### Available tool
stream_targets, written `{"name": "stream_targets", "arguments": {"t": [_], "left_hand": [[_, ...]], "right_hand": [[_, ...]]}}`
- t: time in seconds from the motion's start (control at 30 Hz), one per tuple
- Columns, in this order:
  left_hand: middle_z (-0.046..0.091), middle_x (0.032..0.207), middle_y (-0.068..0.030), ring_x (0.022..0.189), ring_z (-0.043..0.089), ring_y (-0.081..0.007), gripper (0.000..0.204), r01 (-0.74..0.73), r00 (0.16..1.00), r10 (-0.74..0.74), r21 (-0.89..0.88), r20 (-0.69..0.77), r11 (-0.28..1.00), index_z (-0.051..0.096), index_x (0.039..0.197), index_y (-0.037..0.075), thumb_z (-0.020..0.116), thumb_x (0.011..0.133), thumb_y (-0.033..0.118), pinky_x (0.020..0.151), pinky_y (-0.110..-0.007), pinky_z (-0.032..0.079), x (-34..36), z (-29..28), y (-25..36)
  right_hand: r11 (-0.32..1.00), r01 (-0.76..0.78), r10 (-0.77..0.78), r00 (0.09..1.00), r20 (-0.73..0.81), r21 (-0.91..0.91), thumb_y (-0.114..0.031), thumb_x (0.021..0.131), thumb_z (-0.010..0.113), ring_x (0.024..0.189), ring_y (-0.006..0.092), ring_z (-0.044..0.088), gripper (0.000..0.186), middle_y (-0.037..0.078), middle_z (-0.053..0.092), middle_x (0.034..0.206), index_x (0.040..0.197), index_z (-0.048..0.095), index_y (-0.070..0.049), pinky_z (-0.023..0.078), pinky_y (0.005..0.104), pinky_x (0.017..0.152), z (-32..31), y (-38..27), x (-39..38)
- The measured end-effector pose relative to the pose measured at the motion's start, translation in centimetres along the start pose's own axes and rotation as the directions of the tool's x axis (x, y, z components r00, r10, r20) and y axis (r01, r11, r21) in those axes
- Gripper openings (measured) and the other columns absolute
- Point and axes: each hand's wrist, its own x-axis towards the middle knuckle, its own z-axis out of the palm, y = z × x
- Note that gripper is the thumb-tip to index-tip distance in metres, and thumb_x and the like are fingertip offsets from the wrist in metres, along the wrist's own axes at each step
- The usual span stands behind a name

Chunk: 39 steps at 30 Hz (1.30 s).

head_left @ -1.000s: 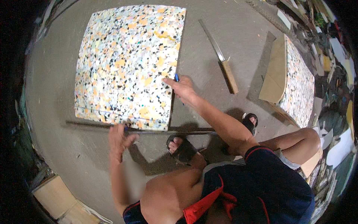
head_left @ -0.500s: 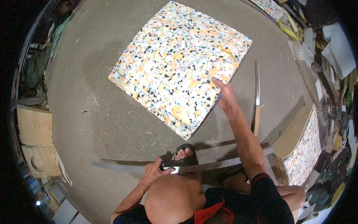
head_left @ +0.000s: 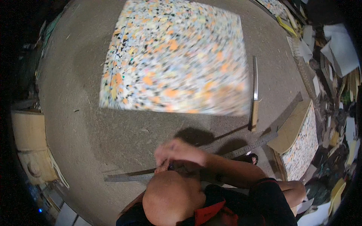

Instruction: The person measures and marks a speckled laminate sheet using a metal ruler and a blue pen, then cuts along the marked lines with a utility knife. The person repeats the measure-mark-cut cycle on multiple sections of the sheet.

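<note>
A thick square slab of speckled foam (head_left: 166, 64) lies on the floor in front of me, smeared by motion toward its right side. A thin dark line runs along its left edge. My right hand (head_left: 175, 150) is off the slab and close to my left hand, its fingers blurred. Mostly hidden behind it and my bent knee (head_left: 169, 199), my left hand (head_left: 162, 168) grips a long metal ruler (head_left: 126, 177). The ruler crosses the floor low in view, its middle covered by my arm and leg. Right of the slab lies a long knife (head_left: 255, 94) with a wooden handle.
At the right, a speckled foam block (head_left: 301, 150) stands near a heap of offcuts and scraps (head_left: 335, 124). Wooden boxes (head_left: 29, 130) sit at the left edge. Another speckled slab (head_left: 277, 8) shows at the far right.
The foam slab has turned clockwise, bringing its lined edge to the left. My right hand has left the slab's edge and come back toward my left hand.
</note>
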Motion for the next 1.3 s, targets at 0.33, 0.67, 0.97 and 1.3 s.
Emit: {"name": "stream_targets", "arguments": {"t": [0.33,0.67,0.97,1.3], "left_hand": [[0.064,0.079,-0.0112,0.074,0.064,-0.0302,0.043,0.093,0.996,-0.094,-0.161,0.004,0.982,0.057,0.104,0.004,0.075,0.087,0.039,0.068,-0.039,0.052,-0.4,4.3,0.4],[0.06,0.078,-0.0085,0.071,0.06,-0.0254,0.035,0.184,0.963,-0.25,-0.424,-0.104,0.887,0.056,0.101,0.005,0.073,0.09,0.033,0.066,-0.036,0.05,6.8,24.5,22.6],[0.057,0.076,-0.006,0.069,0.057,-0.021,0.029,0.13,0.859,-0.376,-0.561,-0.349,0.817,0.055,0.099,0.005,0.071,0.092,0.028,0.065,-0.033,0.047,21.9,28.8,41.7],[0.046,0.075,0.0003,0.07,0.044,-0.0126,0.031,0.033,0.397,-0.387,-0.409,-0.832,0.912,0.049,0.091,0.006,0.075,0.092,0.023,0.062,-0.028,0.039,24.1,18.1,30.1]], "right_hand": [[0.51,-0.642,-0.59,0.222,-0.776,-0.572,-0.034,0.081,0.083,0.086,0.0343,0.073,0.055,0.027,0.072,0.096,0.103,0.065,0.013,0.057,0.0434,0.073,-26.6,-6.5,-1.3],[0.55,-0.687,0.23,0.671,-0.705,-0.475,-0.041,0.1,0.064,0.075,0.0226,0.068,0.046,0.014,0.071,0.085,0.095,0.069,0.005,0.057,0.039,0.073,-38.2,-12.7,-9.0],[0.457,0.097,0.261,0.936,0.237,-0.884,-0.019,0.093,0.069,0.085,0.0314,0.071,0.029,0.017,0.072,0.103,0.11,0.069,0.004,0.057,0.0393,0.077,-38.5,-27.7,-15.0],[0.188,-0.083,-0.512,0.842,-0.17,-0.979,-0.016,0.095,0.07,0.074,0.0182,0.069,0.021,0.014,0.073,0.089,0.109,0.072,0.0,0.056,0.0327,0.066,-54.2,-35.9,-17.3]]}}
